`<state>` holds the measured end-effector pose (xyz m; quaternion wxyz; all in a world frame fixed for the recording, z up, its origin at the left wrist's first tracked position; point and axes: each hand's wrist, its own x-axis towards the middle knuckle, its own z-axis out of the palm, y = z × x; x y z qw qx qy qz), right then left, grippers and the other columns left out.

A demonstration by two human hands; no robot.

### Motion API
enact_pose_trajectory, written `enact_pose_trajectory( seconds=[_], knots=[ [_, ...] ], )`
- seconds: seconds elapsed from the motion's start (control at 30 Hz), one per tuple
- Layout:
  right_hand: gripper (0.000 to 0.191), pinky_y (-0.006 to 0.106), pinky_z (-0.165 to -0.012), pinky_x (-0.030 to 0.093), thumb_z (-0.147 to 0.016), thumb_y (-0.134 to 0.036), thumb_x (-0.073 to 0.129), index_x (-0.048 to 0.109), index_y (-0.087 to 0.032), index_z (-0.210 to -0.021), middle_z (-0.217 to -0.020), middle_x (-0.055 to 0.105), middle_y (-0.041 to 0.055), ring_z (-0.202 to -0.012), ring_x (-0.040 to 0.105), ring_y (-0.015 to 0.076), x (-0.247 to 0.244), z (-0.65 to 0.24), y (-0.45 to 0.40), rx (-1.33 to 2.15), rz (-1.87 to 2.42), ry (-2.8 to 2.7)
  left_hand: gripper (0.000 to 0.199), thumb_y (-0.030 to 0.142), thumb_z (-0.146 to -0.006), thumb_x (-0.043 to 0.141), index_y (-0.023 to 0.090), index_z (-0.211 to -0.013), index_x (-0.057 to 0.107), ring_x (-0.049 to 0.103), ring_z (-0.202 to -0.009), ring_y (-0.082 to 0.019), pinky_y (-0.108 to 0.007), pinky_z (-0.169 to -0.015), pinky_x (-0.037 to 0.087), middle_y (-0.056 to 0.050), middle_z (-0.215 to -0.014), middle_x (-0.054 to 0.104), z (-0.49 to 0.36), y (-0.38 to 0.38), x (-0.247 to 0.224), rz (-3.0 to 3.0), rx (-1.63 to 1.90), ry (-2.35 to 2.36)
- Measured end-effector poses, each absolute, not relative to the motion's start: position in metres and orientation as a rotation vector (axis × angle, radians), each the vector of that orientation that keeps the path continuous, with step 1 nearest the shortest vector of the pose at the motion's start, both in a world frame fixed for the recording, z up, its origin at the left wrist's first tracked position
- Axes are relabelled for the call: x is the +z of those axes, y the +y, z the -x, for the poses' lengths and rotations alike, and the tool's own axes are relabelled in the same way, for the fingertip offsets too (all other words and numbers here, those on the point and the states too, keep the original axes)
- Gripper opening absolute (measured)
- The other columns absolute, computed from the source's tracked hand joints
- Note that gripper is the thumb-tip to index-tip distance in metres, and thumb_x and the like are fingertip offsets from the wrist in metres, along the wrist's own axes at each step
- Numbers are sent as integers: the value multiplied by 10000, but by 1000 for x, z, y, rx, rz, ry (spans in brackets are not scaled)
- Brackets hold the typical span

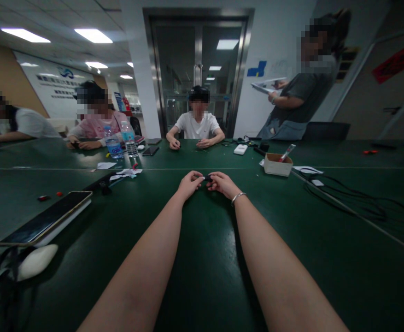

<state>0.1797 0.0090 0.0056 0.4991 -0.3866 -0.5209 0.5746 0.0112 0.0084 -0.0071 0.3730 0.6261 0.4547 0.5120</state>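
Both my arms reach forward over the dark green table point(202, 258). Between my fingertips is a small black object point(207, 178), too small to name. My right hand point(221, 183), with a silver bangle point(238, 197) at the wrist, pinches its right side. From the other side my left hand point(190, 184) closes on its left end, where a tiny pale tip shows. The object is held close above the tabletop; whether it touches the table I cannot tell.
Left of my arms lie a phone point(49, 219) on a white box, a white rounded item point(38, 262) with black straps, and paper scraps point(125, 173). Two water bottles point(129, 140) stand farther back. A small box point(278, 165) and cables point(354, 198) are right. People sit opposite; one person point(301, 83) stands.
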Motion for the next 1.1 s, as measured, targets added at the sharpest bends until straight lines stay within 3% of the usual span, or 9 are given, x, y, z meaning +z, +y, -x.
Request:
enact_pose_trajectory(
  seconds=[0.3, 0.43, 0.53, 0.73, 0.9, 1.1],
  knots=[
    [74, 237, -554, 577, -896, -89, 513, 540, -153, -920, -511, 608, -29, -424, 593, 87, 5, -179, 10, 1394, 939, -1271, 175, 267, -781, 658, 143, -899, 616, 627, -671, -116, -206, -570, 475, -44, -787, 642, -11, 12, -9, -1539, 1303, 1213],
    [66, 221, -532, 564, -893, -97, 523, 535, -150, -931, -526, 621, -22, -420, 599, 90, 5, -179, 10, 1387, 956, -1287, 212, 271, -811, 625, 171, -993, 580, 606, -611, -101, -199, -544, 466, 0, -713, 607, -12, 11, -8, -1540, 1343, 1205],
    [70, 222, -526, 560, -901, -94, 505, 538, -149, -928, -521, 626, -13, -429, 608, 99, 5, -179, 10, 1389, 968, -1286, 161, 294, -831, 593, 179, -943, 584, 583, -580, -93, -188, -526, 448, 14, -663, 581, -12, 9, -7, -1574, 1317, 1180],
    [72, 240, -544, 569, -903, -88, 508, 536, -151, -923, -519, 628, -13, -404, 583, 88, 5, -179, 11, 1391, 957, -1260, 174, 205, -771, 647, 166, -931, 589, 581, -595, -99, -194, -538, 444, 13, -657, 583, -12, 11, -8, -1614, 1280, 1183],
    [62, 239, -548, 575, -892, -97, 531, 535, -151, -921, -527, 629, -19, -403, 582, 82, 5, -179, 10, 1391, 956, -1267, 144, 226, -801, 621, 141, -913, 593, 599, -637, -107, -210, -564, 463, -25, -732, 618, -13, 11, -8, -1554, 1285, 1211],
    [69, 241, -544, 577, -888, -85, 525, 543, -149, -907, -503, 603, -27, -422, 596, 94, 6, -178, 9, 1378, 963, -1270, 195, 248, -809, 609, 186, -991, 577, 590, -600, -97, -197, -532, 452, 12, -712, 586, -11, 10, -8, -1613, 1333, 1205]
  ],
)
